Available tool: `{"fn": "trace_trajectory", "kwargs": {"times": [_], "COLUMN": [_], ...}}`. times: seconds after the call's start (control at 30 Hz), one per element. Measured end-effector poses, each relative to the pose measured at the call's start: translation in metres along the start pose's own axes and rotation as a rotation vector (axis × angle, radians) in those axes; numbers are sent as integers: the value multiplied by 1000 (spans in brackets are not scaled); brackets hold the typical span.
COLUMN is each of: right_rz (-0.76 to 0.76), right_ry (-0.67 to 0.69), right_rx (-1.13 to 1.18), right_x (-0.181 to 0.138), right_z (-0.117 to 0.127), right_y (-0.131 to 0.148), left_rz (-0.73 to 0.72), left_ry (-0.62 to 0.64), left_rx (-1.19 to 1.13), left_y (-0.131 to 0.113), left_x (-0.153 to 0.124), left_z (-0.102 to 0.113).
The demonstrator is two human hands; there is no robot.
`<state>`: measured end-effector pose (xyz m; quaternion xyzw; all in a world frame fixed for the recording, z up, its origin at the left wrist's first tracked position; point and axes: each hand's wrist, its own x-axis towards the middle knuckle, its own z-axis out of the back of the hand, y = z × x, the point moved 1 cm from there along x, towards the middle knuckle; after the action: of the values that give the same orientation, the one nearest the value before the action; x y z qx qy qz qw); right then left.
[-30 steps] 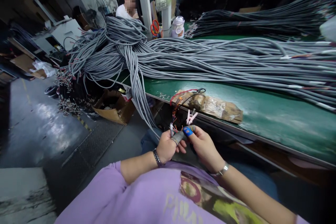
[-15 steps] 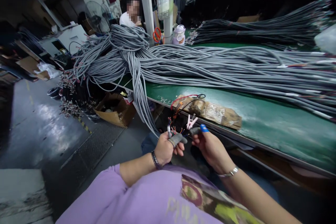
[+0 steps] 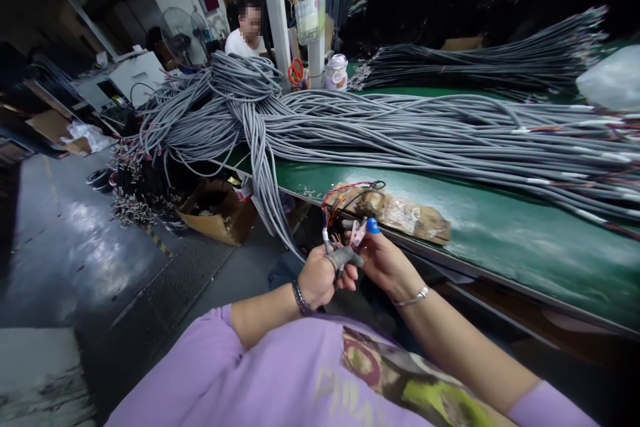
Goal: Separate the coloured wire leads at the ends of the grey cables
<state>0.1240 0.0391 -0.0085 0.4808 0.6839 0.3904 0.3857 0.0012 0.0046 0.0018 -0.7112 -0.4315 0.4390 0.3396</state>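
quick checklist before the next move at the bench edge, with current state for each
1. Left hand gripping the grey cable end: ok, held near its white band.
2. Right hand on the pink clip: ok, blue-tipped thumb against it.
3. Clip's mouth open: cannot tell, too small and partly covered.
4. Thin orange wires bunched together: not ok, they splay.
5. Brown board lying on the green bench: ok.

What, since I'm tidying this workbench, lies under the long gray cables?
Green tabletop shows along the near edge of the gray cables and apparently continues beneath; anything else under them is covered from view.
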Motion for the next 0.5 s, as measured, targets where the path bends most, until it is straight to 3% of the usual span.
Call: {"fn": "trace_trajectory", "kwargs": {"times": [0.27, 0.5], "right_rz": [-106, -114], "right_ry": [-116, -79], "right_rx": [226, 222], "right_x": [4, -4], "right_z": [0, 1], "right_y": [0, -2], "left_rz": [2, -33], "left_ry": [11, 10], "left_rx": [58, 60], "left_y": [5, 6], "left_x": [-1, -3], "left_z": [0, 3]}}
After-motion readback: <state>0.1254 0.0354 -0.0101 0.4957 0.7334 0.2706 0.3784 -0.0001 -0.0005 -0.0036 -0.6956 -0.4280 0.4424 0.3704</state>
